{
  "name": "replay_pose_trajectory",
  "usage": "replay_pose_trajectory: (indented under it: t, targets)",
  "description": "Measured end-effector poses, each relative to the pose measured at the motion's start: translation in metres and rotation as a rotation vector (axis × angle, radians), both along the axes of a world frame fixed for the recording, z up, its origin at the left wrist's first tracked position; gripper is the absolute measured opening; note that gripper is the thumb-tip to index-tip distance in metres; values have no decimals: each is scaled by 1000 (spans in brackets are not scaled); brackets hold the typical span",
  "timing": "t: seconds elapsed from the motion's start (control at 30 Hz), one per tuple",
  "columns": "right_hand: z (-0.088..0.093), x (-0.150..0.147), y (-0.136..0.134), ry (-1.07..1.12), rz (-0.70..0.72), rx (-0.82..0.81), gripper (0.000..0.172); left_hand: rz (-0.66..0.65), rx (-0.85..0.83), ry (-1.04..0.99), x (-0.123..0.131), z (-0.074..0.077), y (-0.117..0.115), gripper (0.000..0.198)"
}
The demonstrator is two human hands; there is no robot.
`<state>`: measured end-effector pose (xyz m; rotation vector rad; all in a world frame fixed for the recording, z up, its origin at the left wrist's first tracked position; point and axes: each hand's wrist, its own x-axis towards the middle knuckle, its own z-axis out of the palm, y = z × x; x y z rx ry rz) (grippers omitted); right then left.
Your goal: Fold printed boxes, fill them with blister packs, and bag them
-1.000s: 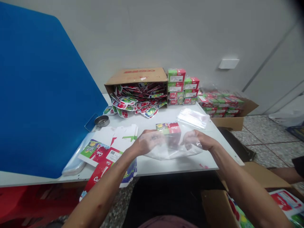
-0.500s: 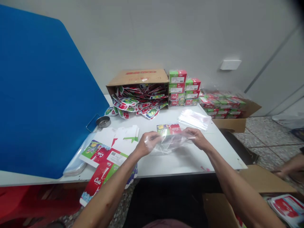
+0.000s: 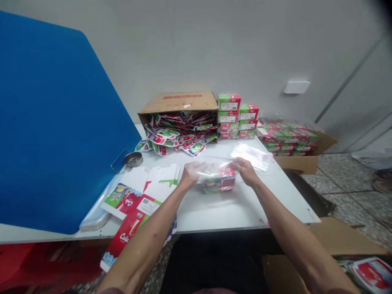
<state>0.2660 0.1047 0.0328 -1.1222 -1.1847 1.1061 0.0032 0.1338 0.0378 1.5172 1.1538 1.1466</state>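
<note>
Two hands fill the middle of our view above the white counter (image 3: 245, 216): our left hand (image 3: 191, 174) and right hand (image 3: 246, 171), fingers nearly closed, pinch opposite sides of a clear plastic bag (image 3: 212, 167). Beneath them lies a small red-and-green Cola carton (image 3: 219, 183), its print blurred by the film and glare; we cannot tell whether it is fully inside. Half a second ago its far part lay uncovered; now the plastic lies across its top. Flat printed carton blanks (image 3: 131, 200) lie to our left, partly hidden by our left forearm (image 3: 147, 241). Behind, an open cardboard box (image 3: 177, 102) overflows with printed die-cut pieces, too jumbled to make out singly.
</note>
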Motion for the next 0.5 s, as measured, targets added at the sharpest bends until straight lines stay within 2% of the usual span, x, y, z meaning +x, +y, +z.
replay_pose_trajectory:
  t: [0.13,0.37,0.5]
  targets:
    - [-3,-2,8,69,-34,-46,34,40,-115,-64,2,1,7,40]
    - [-7,-5,20,166,-31,-163,41,-20,-294,-177,-3,12,15,49]
    - [-11,-6,22,183,-41,-183,41,-63,-368,-190,-4,9,14,45]
